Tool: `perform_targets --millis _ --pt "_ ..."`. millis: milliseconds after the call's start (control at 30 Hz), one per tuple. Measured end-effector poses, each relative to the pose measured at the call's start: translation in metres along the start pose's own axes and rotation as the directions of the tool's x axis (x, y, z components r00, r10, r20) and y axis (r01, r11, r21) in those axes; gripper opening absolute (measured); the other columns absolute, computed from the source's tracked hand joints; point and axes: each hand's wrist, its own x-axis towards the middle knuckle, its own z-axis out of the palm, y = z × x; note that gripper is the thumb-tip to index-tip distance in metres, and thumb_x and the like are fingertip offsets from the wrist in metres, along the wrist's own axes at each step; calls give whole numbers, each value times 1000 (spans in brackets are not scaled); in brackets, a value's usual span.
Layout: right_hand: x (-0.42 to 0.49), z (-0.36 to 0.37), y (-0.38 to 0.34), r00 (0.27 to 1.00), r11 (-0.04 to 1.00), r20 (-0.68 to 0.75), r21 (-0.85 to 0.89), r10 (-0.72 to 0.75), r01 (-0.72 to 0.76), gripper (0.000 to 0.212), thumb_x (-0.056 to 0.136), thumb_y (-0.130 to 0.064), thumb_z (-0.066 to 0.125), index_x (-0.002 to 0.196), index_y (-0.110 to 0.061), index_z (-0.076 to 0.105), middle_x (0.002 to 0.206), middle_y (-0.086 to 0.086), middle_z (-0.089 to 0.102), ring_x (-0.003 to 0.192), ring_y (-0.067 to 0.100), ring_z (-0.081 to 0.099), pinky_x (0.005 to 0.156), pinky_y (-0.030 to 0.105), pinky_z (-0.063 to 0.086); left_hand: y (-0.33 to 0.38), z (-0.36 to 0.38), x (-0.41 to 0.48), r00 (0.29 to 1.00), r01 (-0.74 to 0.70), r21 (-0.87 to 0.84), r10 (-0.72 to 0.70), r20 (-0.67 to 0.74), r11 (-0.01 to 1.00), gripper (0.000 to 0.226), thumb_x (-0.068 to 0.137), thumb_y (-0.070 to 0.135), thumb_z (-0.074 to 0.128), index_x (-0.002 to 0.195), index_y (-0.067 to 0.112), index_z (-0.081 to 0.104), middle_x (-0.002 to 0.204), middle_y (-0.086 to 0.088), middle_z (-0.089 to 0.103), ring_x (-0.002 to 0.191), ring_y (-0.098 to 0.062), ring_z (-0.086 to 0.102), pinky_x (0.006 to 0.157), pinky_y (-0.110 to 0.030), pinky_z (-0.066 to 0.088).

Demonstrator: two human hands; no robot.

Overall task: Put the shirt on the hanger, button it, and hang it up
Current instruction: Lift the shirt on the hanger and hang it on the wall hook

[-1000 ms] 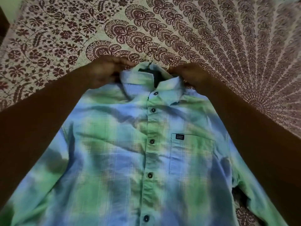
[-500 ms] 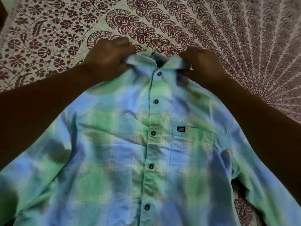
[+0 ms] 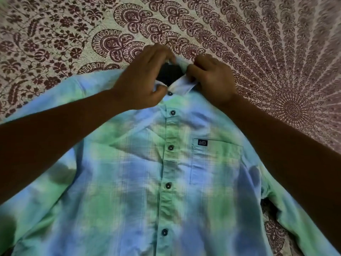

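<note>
1. Head view, nearest edge: the shirt (image 3: 129,172) is laid front-up on the patterned bedspread (image 3: 55,34), with its sleeves spread to either side. The placket buttons (image 3: 170,147) appear fastened down all of the front that is in frame. The chest pocket (image 3: 215,159) lies flat.
2. Top button (image 3: 170,93): it sits just below the collar opening. It looks fastened, but this cannot be confirmed.
3. Collar (image 3: 181,87): a second ago it lay folded down, and half a second ago it was being drawn outward at both points. Now its right flap is turned up with the pale underside showing, and a dark gap is exposed at the neck.
4. Left hand (image 3: 142,80): it has been brought inward from the collar's outer edge. The fingers are curled over the left flap, a bit of cloth is pinched against the thumb, and the thumb rests just beside the top button.
5. Right hand (image 3: 212,76): it has likewise been moved in. The raised flap is pinched between the thumb and curled fingers.
6. Hanger hook (image 3: 171,48): thin wire is seen just beyond the left knuckles, lying on the bedspread. The rest of the hanger is hidden inside the shirt.
7. Judgement: hanger fitting and buttoning are taken as done, and the collar is being dressed. Hanging up is not yet done.
</note>
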Motion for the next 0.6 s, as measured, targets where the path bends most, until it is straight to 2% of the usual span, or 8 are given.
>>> perform_targets --millis 67,167,200,267,333,400,467,600 --pt "0 -2 -1 994 988 96 145 44 -58 11 73 -15 63 82 -9 62 77 13 60 69 29 59 51 25 35 14 9 7 986 158 -162 -166 -35 974 51 74 40 58 107 1 48 105 -13 54 88 -20 53 73 -32 43" --pt "1 -12 9 932 830 265 439 247 -345 10 69 -10 63 78 -10 67 83 11 63 78 27 59 65 26 39 12 23 8 979 199 -71 -201 -18 977 45 72 40 71 95 6 52 92 -7 57 74 -19 55 65 -40 46" --pt "2 -16 13 873 682 298 545 386 -488 12 69 -7 58 76 -11 68 82 8 64 76 19 59 67 23 40 9 26 6 981 190 -93 -192 -10 977 38 73 35 72 91 7 54 89 -4 56 73 -17 53 65 -38 46" --pt "7 -25 17 634 243 424 673 647 -699 10 76 -8 56 73 -14 63 74 2 60 63 8 55 59 21 44 10 30 2 990 140 -119 -140 12 983 33 73 32 73 88 8 58 86 2 51 72 -6 46 63 -24 39" --pt "11 -27 22 388 -44 607 574 693 -818 22 83 -30 65 74 -11 58 63 4 54 50 12 50 49 23 43 17 33 -1 986 167 -143 -167 9 976 34 77 43 66 83 10 59 80 5 50 63 -1 38 58 -14 31" --pt "16 -25 19 242 -97 749 377 616 -921 40 76 -43 71 70 -6 57 56 6 56 41 14 50 44 22 45 23 37 2 951 304 -207 -311 3 930 38 86 48 51 81 12 59 70 -1 56 56 -3 46 57 -24 42" --pt "21 -21 11 173 -116 792 293 585 -949 36 76 -32 75 62 -5 55 44 4 57 34 11 50 41 20 45 23 39 12 894 443 -239 -447 40 864 29 91 39 52 83 11 57 73 -10 63 62 -19 58 64 -38 49" --pt "28 -15 10 89 -254 820 275 565 -927 31 87 -10 62 60 -8 47 34 2 51 27 8 48 35 15 45 15 43 29 783 621 -284 -565 260 730 19 78 29 71 75 13 60 57 12 60 64 -13 52 74 -27 50"
